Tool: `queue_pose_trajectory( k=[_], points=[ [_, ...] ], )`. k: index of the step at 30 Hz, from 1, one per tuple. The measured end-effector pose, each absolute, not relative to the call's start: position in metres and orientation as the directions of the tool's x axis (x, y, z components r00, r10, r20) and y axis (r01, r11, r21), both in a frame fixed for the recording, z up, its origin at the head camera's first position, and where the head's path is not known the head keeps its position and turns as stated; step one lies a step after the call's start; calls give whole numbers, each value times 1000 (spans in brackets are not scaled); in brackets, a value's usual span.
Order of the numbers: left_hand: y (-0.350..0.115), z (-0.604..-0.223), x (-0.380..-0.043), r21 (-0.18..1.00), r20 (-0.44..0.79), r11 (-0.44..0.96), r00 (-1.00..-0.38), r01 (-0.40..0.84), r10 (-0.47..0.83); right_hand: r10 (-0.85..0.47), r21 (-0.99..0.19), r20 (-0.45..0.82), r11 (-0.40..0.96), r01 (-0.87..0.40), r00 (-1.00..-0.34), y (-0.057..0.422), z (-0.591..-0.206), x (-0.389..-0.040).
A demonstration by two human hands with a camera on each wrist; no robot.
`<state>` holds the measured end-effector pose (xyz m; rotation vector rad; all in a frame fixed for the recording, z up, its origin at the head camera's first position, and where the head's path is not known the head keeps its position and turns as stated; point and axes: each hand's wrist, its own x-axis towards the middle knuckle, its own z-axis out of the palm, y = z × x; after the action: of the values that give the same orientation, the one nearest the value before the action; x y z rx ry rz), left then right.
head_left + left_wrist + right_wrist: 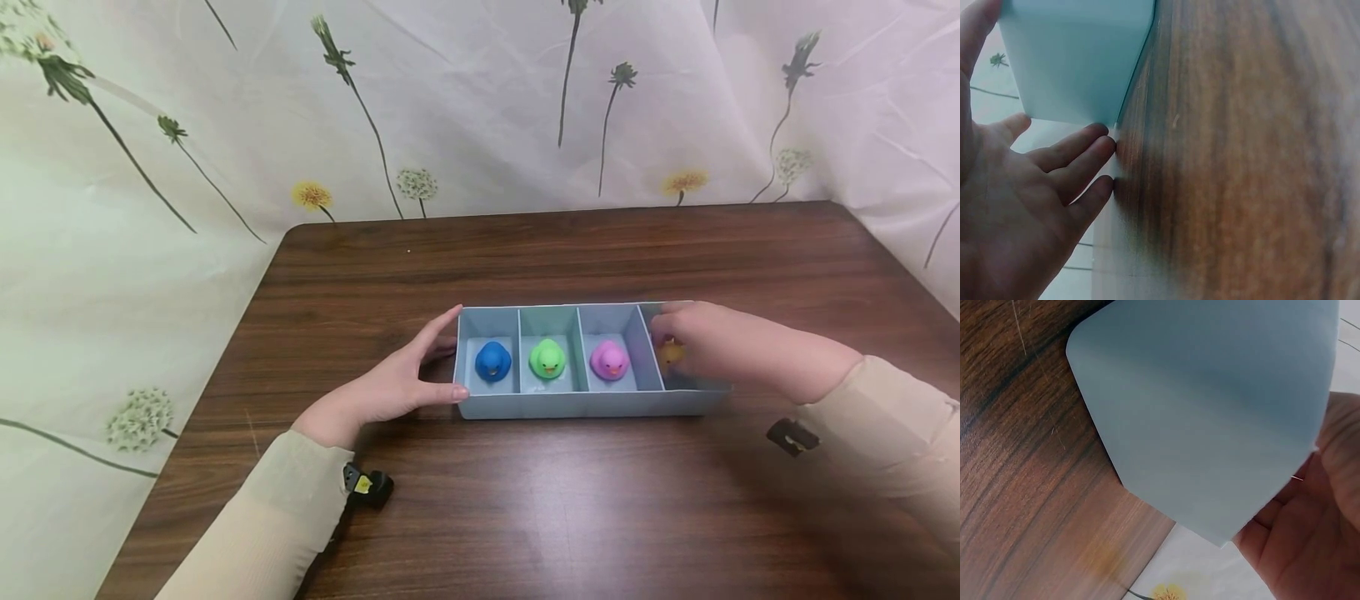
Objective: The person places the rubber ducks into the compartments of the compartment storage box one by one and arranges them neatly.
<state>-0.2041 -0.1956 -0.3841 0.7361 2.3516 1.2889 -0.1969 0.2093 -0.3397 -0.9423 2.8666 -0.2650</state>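
A pale blue divided box (577, 406) lies on the table. A blue rubber duck (492, 362), a green rubber duck (547, 359) and a pink rubber duck (609, 361) sit in separate compartments. At the box's left end, my left hand (390, 379) spreads its thumb and straight fingers (1079, 159) against the corners. My right hand (708, 342) reaches down into the rightmost compartment, its fingers curled about a yellow rubber duck (672, 353), mostly covered by the hand. In the right wrist view, the box's end wall (1210, 425) hides the fingertips.
The brown wood-grain table (375, 275) reaches back to a white cloth (480, 108) printed with dandelions. Small dark wrist devices sit at both cuffs, one of them a black camera (369, 486) by the left sleeve.
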Motion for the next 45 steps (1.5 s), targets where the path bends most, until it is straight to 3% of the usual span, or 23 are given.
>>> queue_pose_trajectory(
  k=[7,14,23,31,45],
  points=[
    [-196,-385,-204,851,-63,450,-799,270,598,-590,-200,-59,797,-569,-805,209,-336,-196],
    [-197,-384,-205,845,-67,458,-796,276,602,-543,-299,-42,808,-508,-839,217,-313,-190],
    [-197,-386,-205,843,-61,458,-796,282,602,-460,-370,164,792,-486,-873,236,-295,-180],
    [-199,-387,-206,845,-58,455,-797,281,601,-320,-426,190,825,-372,-928,259,-309,-169],
    [-208,-387,-208,832,-97,502,-828,237,552,-379,-393,299,787,-475,-876,274,-353,-150]
  ],
)
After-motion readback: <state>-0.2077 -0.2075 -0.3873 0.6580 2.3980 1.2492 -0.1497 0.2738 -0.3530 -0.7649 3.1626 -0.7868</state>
